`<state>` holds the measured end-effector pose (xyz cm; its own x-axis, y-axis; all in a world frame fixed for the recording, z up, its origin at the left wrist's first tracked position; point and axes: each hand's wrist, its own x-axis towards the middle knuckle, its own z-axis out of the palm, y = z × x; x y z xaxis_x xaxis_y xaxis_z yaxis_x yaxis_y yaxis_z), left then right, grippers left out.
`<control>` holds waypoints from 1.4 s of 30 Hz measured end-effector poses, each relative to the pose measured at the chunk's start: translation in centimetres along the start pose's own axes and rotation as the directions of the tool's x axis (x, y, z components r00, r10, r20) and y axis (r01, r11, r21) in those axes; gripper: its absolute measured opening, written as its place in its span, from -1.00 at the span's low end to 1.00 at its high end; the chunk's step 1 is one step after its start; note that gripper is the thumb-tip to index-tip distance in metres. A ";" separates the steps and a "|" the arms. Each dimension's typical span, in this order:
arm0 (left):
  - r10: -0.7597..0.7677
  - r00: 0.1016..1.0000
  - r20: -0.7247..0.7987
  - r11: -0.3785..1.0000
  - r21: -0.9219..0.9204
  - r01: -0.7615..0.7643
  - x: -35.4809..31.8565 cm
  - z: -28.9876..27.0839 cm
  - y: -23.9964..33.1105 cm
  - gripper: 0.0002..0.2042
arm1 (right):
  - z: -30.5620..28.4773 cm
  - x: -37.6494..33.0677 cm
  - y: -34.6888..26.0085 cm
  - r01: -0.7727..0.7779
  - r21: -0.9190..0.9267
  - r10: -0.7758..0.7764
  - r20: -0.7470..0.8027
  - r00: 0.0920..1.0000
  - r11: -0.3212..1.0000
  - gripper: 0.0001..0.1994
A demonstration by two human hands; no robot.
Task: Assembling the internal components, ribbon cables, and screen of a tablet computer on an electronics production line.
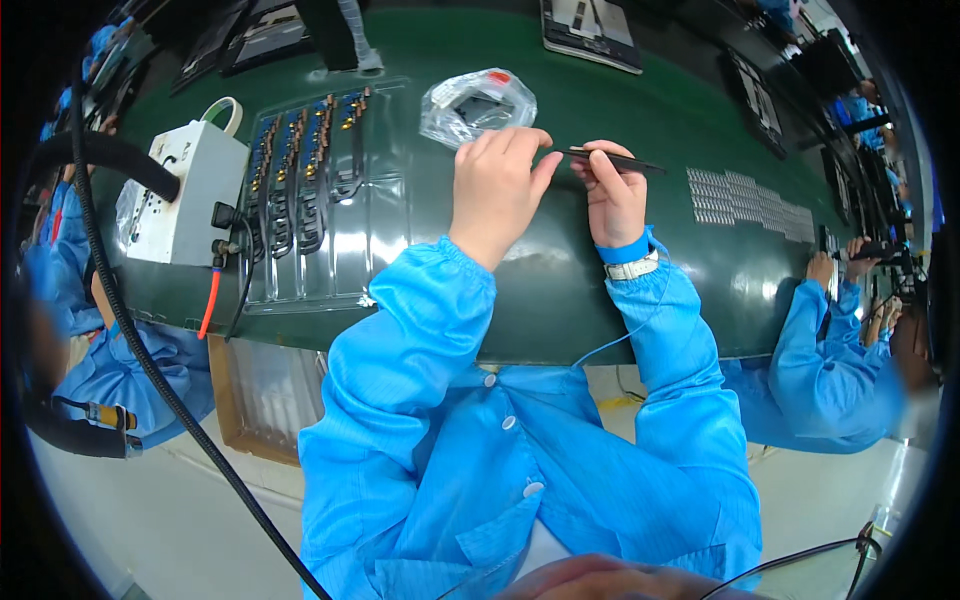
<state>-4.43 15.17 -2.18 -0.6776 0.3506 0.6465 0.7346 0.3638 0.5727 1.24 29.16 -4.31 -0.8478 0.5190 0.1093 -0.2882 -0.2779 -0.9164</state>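
Observation:
Over the green table, my left hand (495, 190) is closed, thumb and forefinger brought together; whatever is between them is too small to make out. Close on its right, my right hand (615, 205) grips a thin black tool like tweezers (640, 164), its narrow end pointing at my left fingertips. A blue band (625, 250) with a cord circles my right wrist. Just beyond my left hand lies a crumpled clear plastic bag (435, 122) with dark things inside. To the left, a clear tray (385, 215) carries rows of black parts with gold and copper-coloured ends (315, 170).
A grey box (215, 190) with a thick black hose stands left of the tray, a tape roll (232, 112) behind it. Small metal pieces (745, 200) lie in rows at right. Opened devices (590, 35) sit at the back. Co-workers in blue sleeves (830, 390) flank me.

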 end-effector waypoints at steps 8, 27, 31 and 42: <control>-0.189 0.980 0.067 0.936 -0.289 0.200 0.1 0.5 0.4 -0.91 | -0.2 -0.2 -0.5 0.039 0.104 -0.039 -0.005 0.999 0.994 -0.81; -0.353 0.806 0.475 0.328 -0.744 0.582 0.0 1.4 -0.2 -0.83 | -1.0 0.1 -1.0 -0.098 0.203 0.087 0.061 0.994 0.974 -0.82; -0.450 0.627 0.636 -0.204 -0.756 0.622 0.8 3.5 1.1 -0.75 | -4.2 0.1 -2.6 -0.028 0.257 0.014 0.053 0.998 0.966 -0.85; -0.785 0.595 0.175 0.425 -0.547 0.721 16.1 22.9 -8.4 -0.54 | -13.5 -1.1 -6.1 0.206 0.253 -0.170 -0.158 0.973 0.945 -0.86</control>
<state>-22.33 37.51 -8.13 -0.9854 0.0743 -0.1530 -0.1579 -0.0644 0.9854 9.98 41.16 -3.98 -0.7053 0.6799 0.2007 -0.5598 -0.3606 -0.7460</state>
